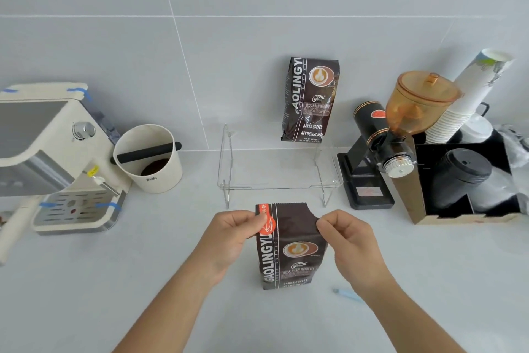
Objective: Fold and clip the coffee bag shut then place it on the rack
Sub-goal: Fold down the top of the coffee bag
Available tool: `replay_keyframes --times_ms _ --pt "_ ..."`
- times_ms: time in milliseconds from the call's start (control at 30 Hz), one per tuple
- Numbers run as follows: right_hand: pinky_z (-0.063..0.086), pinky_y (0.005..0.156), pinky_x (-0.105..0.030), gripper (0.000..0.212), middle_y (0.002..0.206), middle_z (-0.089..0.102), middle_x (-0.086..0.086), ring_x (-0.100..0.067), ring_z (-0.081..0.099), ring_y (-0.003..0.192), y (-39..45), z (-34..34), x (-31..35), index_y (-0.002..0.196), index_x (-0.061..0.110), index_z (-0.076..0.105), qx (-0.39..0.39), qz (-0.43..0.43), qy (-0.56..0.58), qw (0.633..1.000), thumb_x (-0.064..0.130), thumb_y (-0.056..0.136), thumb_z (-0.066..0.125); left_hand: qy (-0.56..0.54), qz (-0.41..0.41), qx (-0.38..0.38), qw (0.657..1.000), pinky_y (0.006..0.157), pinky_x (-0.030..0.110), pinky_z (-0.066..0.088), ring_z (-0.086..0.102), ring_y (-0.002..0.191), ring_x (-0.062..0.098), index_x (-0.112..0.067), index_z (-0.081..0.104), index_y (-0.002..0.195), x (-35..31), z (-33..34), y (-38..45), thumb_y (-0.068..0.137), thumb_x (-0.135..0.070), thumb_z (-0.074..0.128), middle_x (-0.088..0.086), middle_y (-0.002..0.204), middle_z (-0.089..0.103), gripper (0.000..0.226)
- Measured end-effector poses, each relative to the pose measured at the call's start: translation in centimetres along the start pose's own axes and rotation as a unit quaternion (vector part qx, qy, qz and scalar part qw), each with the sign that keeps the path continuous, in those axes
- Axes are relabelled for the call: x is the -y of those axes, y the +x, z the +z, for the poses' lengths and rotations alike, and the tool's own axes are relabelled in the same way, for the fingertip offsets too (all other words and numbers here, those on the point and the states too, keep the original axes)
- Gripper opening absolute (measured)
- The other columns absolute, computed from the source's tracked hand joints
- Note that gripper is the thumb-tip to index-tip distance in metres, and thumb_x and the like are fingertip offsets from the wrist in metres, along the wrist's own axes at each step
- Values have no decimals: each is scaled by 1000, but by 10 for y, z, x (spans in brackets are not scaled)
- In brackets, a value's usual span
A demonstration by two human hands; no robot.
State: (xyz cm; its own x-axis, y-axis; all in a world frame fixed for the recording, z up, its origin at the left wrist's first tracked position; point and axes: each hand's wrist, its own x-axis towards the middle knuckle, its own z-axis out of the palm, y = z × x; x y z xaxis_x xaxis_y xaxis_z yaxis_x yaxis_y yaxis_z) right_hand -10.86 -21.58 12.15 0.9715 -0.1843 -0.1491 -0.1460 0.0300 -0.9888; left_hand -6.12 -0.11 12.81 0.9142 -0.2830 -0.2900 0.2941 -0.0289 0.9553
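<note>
Right now the left hand point(237, 234) is pinching the upper left edge of the coffee bag point(289, 249) between thumb and fingers, while the right hand point(347, 238) is pinching its upper right edge, so the bag is standing upright between the two grips on the pale surface point(143, 281). Just behind it the clear rack point(279, 181) is standing near the wall, a second coffee bag point(310, 99) is leaning upright at its back right, and a small blue clip point(346, 294) is lying on the surface beside the right wrist.
</note>
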Motion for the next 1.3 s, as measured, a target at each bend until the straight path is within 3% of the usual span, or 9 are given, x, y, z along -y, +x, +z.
replay_keyframes --times_ms 200,300,433,600,767,900,1000,1133,1300 --pt "37 47 -3 34 52 64 15 4 50 44 -1 -8 -1 66 19 66 -15 -47 -75 996 -4 91 62 85 43 -37 995 56 5 42 59 52 -2 -21 77 64 -7 2 4 79 -20 78 -11 56 71 15" --pt "41 50 -4 27 63 74 9 3 59 49 -1 -4 6 84 23 68 -32 -42 -77 996 -4 87 66 81 45 -80 992 59 5 48 71 63 2 -20 78 81 -11 5 4 78 -13 79 -3 69 79 8" --pt "49 71 -4 47 74 75 9 2 69 76 2 1 19 92 46 68 -2 -76 -163 984 1 82 74 121 74 -75 987 61 4 46 70 66 0 -41 61 114 -16 1 0 77 -11 80 -4 74 80 51" --pt "43 70 1 34 80 70 16 7 63 87 6 3 30 95 37 78 22 -124 -305 944 8 78 80 326 183 -54 926 67 -2 41 58 63 -22 -34 72 108 -22 -4 -6 76 -18 81 -37 76 70 37" --pt "42 63 -2 15 74 68 16 2 63 84 6 3 29 88 19 80 37 -176 -349 920 6 80 78 434 235 -11 870 77 28 51 63 80 5 -32 75 99 -27 -6 -4 87 -30 69 -12 81 71 14" --pt "43 67 -5 14 76 67 13 -5 61 86 7 2 30 81 19 76 50 -209 -371 904 5 82 75 439 258 -14 860 72 27 49 59 78 6 -30 75 87 -23 -7 -1 87 -31 68 -10 80 63 7" --pt "43 69 -7 17 78 66 15 -5 61 85 7 4 29 79 22 74 48 -202 -367 907 6 84 73 412 260 -6 873 74 19 48 62 80 4 -27 74 83 -18 -7 2 87 -24 70 -13 80 66 7" --pt "42 53 -5 33 78 74 19 0 65 70 4 8 27 69 39 67 35 -113 -294 949 10 85 72 276 200 -13 940 72 4 46 69 75 1 -38 73 78 -7 -7 4 84 -14 73 -19 76 74 25" --pt "51 58 -8 37 70 77 14 2 69 65 9 15 25 69 37 73 16 -15 -163 986 4 83 73 147 144 5 979 68 24 47 60 64 11 -34 77 90 6 -6 8 87 -5 70 5 62 65 31"
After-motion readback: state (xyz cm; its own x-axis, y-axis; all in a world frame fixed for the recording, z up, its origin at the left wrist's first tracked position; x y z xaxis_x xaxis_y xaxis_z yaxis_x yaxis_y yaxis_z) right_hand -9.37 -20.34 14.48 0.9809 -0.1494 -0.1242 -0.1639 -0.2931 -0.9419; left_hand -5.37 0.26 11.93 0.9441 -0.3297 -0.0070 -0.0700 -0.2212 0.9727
